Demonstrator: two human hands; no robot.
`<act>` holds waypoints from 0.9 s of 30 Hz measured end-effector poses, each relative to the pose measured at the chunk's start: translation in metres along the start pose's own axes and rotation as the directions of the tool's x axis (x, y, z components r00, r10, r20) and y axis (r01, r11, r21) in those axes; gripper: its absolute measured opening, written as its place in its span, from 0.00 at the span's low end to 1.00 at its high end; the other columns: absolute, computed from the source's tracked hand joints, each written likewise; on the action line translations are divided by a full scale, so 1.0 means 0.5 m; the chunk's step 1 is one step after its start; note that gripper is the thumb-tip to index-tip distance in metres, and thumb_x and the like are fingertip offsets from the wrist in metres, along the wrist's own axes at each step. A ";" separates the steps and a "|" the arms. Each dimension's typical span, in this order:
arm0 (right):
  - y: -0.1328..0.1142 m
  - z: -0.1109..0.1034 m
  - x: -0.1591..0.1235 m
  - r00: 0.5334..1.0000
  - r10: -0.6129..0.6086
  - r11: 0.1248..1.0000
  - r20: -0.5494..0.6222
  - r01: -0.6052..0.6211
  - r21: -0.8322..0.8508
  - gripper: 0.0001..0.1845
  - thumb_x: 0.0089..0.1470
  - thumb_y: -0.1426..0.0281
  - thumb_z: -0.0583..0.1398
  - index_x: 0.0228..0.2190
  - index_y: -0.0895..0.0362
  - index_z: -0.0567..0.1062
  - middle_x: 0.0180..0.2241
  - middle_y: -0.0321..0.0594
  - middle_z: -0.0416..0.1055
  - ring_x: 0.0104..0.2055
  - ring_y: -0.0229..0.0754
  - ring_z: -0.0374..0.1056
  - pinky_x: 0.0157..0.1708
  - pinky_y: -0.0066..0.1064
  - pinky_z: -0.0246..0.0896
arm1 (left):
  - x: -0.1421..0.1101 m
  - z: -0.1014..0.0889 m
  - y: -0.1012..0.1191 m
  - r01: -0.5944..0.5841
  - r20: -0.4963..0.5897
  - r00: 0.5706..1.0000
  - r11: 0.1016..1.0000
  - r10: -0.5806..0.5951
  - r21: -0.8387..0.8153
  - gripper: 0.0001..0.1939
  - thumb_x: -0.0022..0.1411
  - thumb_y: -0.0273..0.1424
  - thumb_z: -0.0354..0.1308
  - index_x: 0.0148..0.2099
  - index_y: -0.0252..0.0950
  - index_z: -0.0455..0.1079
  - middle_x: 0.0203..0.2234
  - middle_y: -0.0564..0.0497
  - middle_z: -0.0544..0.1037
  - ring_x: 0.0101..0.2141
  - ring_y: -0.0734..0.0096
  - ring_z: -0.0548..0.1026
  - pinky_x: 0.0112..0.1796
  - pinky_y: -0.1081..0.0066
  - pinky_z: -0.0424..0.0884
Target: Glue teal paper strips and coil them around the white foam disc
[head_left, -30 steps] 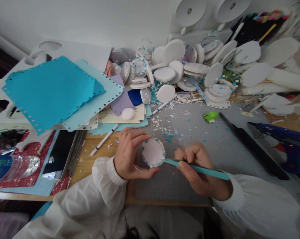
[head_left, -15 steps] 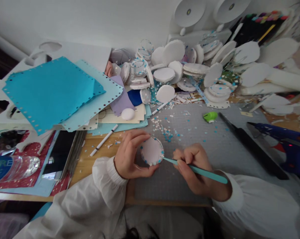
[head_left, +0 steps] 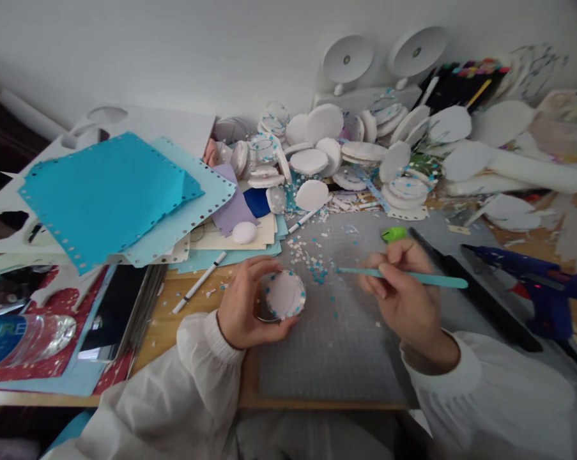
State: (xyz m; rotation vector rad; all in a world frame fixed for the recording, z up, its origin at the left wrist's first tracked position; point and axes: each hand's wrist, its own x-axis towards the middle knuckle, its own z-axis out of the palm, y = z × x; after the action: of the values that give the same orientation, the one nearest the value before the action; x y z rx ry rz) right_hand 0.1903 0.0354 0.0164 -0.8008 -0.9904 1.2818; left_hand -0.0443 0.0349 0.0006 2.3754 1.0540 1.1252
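My left hand [head_left: 243, 310] is curled round a small white disc [head_left: 283, 295] rimmed with tiny blue and white pieces, held just above the grey cutting mat [head_left: 336, 345]. My right hand [head_left: 406, 294] pinches teal tweezers [head_left: 403, 276] that lie almost level, with the tip pointing left over a scatter of small blue and white confetti [head_left: 317, 262] on the mat. The tip is apart from the disc.
A heap of white discs [head_left: 346, 144] fills the back of the desk. Blue punched paper sheets [head_left: 110, 191] lie at left, a white pen [head_left: 199, 281] beside them. A green punch [head_left: 393, 234], a black ruler [head_left: 475, 297] and a blue glue gun [head_left: 532, 284] are at right; a water bottle [head_left: 20, 335] at far left.
My right hand has lifted the tweezers away from the disc's rim and swung them up and right, over the confetti. The left hand keeps hold of the disc. The view tilted slightly.
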 end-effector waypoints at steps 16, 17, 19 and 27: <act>0.011 -0.022 0.031 0.945 -0.279 0.702 0.168 0.321 -0.636 0.01 0.52 0.70 0.62 0.29 0.52 0.74 0.32 0.39 0.73 0.38 0.42 0.71 0.36 0.33 0.68 | -0.007 0.001 -0.011 0.034 0.063 0.998 0.998 -0.031 -0.061 0.38 0.44 0.35 0.69 0.55 0.36 0.56 0.47 0.38 0.70 0.50 0.51 0.69 0.48 0.52 0.67; 0.015 -0.025 0.031 0.948 -0.272 0.690 0.167 0.313 -0.652 0.01 0.53 0.70 0.61 0.30 0.52 0.74 0.32 0.38 0.74 0.38 0.41 0.71 0.36 0.33 0.68 | -0.007 0.001 -0.010 0.034 0.063 0.998 0.998 -0.030 -0.061 0.38 0.44 0.35 0.69 0.55 0.36 0.56 0.47 0.38 0.70 0.50 0.50 0.69 0.48 0.52 0.67; 0.023 -0.031 0.031 0.956 -0.243 0.655 0.165 0.287 -0.699 0.01 0.52 0.70 0.61 0.30 0.52 0.74 0.31 0.37 0.74 0.36 0.41 0.72 0.35 0.32 0.68 | -0.006 0.001 -0.009 0.027 0.064 0.998 0.998 -0.023 -0.062 0.38 0.44 0.35 0.69 0.55 0.36 0.56 0.47 0.38 0.70 0.50 0.50 0.69 0.48 0.52 0.67; 0.036 -0.036 0.024 0.943 -0.217 0.471 0.252 0.327 -0.819 0.02 0.53 0.72 0.61 0.29 0.54 0.72 0.28 0.37 0.75 0.32 0.41 0.71 0.33 0.32 0.65 | -0.004 0.002 -0.007 0.000 0.067 0.998 0.998 0.004 -0.060 0.39 0.44 0.36 0.69 0.55 0.35 0.55 0.46 0.38 0.71 0.50 0.50 0.70 0.47 0.52 0.67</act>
State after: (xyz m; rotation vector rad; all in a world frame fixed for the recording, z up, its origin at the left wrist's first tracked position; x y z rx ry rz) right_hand 0.2000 0.0507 -0.0054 -1.2530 -1.8298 0.4697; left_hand -0.0460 0.0357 -0.0030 2.3510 0.9818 1.0544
